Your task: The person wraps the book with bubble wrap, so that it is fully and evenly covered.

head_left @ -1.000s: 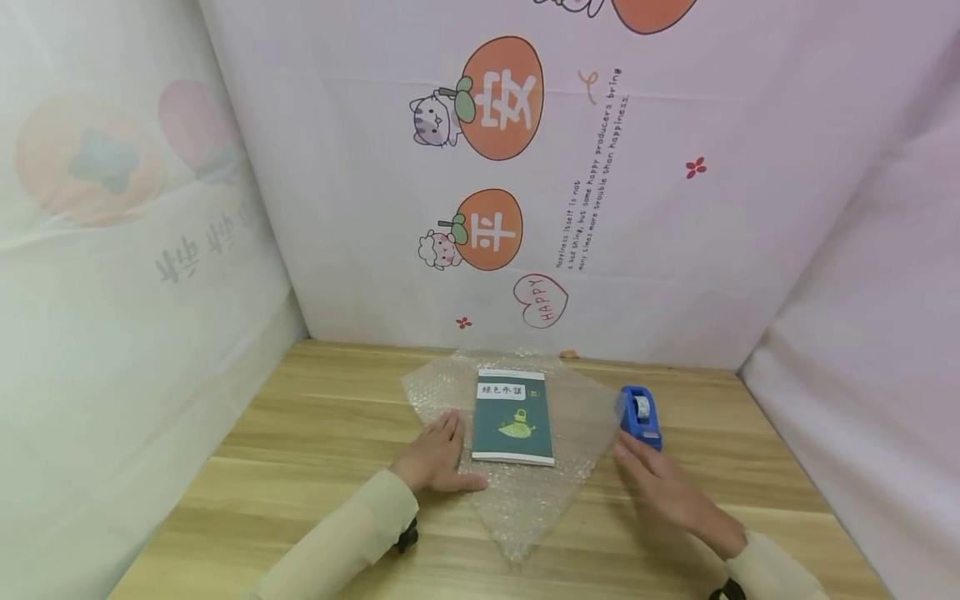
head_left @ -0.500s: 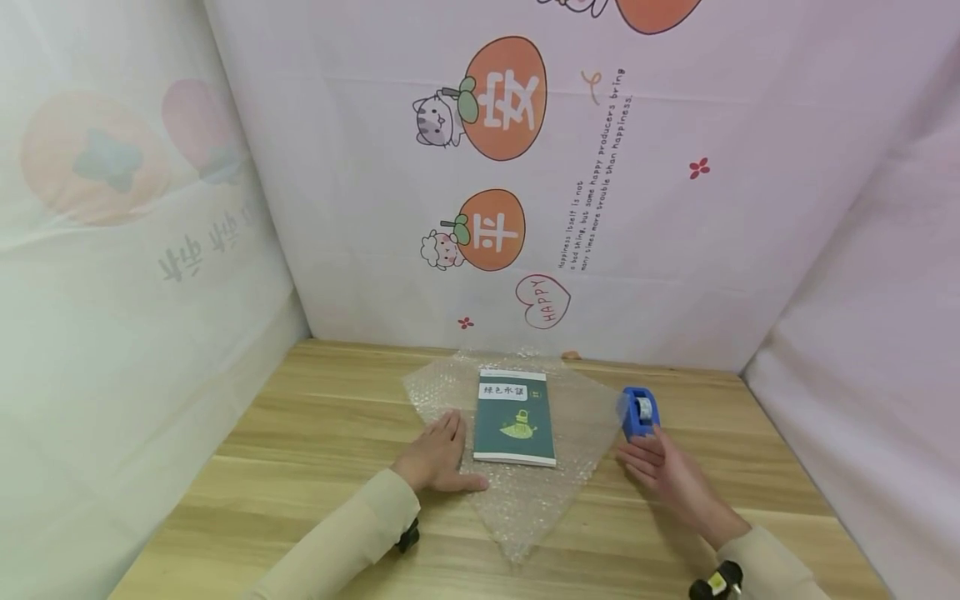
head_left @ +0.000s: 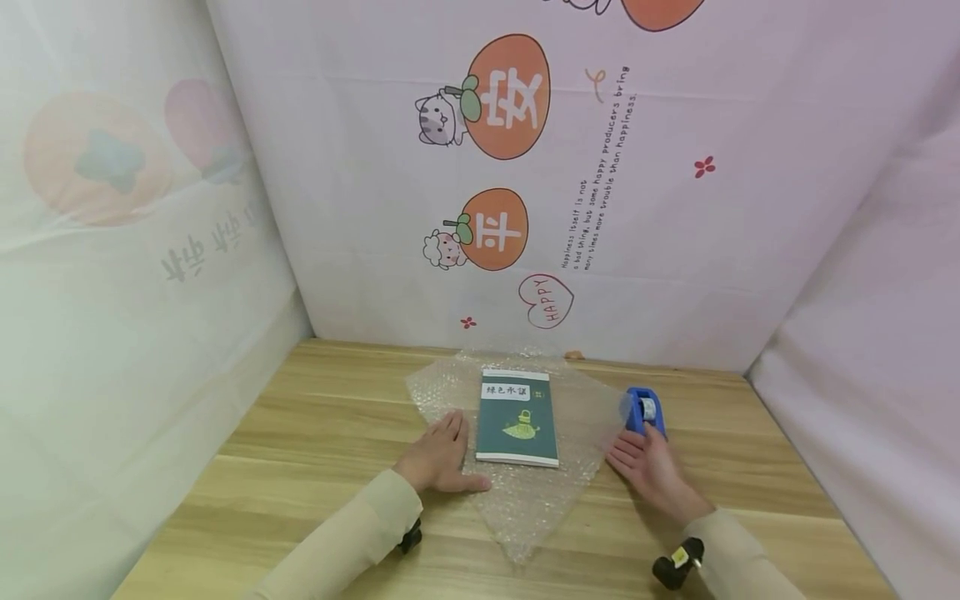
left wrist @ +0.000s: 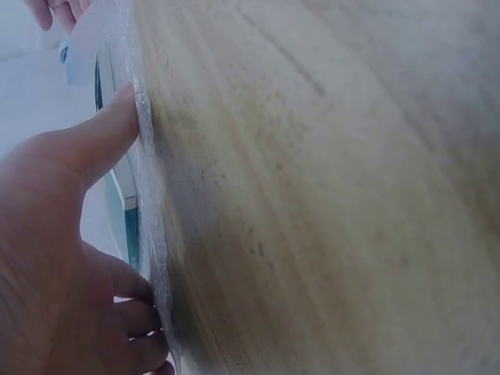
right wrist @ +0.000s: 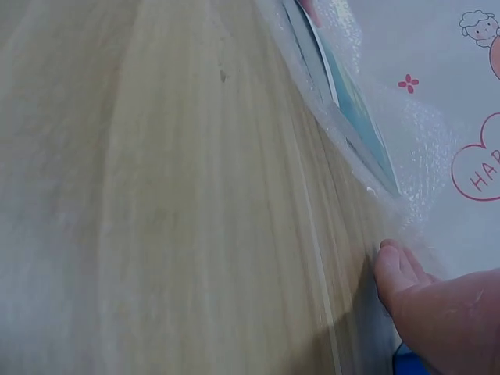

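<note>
My left fingers (head_left: 448, 427) lie straight on bubble wrap (head_left: 516, 517) beside green booklet (head_left: 501, 429); my right fingers (head_left: 628, 451), loosely extended, just beside blue tape dispenser (head_left: 635, 422).

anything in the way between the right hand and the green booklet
No upright obstacle shows; only the right part of the bubble wrap lies between the right hand and the green booklet. The blue tape dispenser sits just beyond the hand, off that line.
</note>
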Demonstrator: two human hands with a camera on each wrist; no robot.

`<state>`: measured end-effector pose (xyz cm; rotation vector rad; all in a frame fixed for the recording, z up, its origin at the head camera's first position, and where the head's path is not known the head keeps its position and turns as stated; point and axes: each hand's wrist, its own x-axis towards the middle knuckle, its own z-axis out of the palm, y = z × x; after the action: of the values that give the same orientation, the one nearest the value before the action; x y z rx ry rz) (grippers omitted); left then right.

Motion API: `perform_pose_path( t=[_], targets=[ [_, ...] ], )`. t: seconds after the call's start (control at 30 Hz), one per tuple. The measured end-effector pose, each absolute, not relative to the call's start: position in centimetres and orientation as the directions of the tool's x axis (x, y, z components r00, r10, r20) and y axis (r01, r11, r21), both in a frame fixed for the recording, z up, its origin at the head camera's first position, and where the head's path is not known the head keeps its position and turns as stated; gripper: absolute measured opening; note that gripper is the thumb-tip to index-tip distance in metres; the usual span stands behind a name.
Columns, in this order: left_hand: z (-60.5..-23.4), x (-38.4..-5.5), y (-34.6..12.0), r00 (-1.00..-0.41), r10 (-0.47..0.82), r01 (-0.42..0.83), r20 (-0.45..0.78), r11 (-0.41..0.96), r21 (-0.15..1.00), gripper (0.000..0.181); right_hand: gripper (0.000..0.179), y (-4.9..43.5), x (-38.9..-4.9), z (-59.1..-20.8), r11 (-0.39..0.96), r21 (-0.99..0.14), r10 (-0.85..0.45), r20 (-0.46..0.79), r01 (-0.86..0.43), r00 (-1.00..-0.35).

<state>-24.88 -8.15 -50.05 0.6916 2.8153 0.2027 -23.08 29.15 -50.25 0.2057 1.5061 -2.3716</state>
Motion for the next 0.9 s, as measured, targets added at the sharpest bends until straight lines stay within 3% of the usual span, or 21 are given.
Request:
perform_pose_path(
  t=[0.47,0.9],
  targets=[
    [-50.0,-24.9,-8.1,-0.86,0.472,0.438,-0.196,0.878,0.192,0.117,0.075,27.1,-24.9,-50.6,-0.556,-0.745,-0.219,-0.296,0.368,-0.93],
    [-50.1,-24.9,-8.2,-0.857,0.476,0.443,-0.198,0.876,0.189,0.117,0.071,25.4,-26.7,-50.7,-0.567,-0.731,-0.286,-0.257,0.379,-0.923]
  ],
)
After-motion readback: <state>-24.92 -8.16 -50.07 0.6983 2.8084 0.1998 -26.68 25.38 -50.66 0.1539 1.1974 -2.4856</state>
